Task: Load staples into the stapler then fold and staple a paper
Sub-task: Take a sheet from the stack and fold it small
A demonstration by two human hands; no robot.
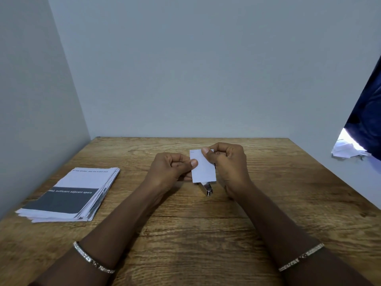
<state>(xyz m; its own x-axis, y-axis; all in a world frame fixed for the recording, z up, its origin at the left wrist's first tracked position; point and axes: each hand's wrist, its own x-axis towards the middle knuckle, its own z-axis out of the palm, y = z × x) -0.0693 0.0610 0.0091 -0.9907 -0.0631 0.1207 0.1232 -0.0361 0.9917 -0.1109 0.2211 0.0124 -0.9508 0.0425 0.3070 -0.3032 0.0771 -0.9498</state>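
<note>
A small folded white paper is held upright above the middle of the wooden table. My left hand pinches its left edge with the thumb. My right hand pinches its top right corner between thumb and fingers. Below the paper's lower edge a metal stapler pokes out; most of it is hidden behind the paper and my right hand, and I cannot tell whether a hand grips it.
A stack of printed sheets with a dark grey band lies at the table's left side. Grey walls close off the back and left. Crumpled white papers and dark blue fabric sit beyond the right edge.
</note>
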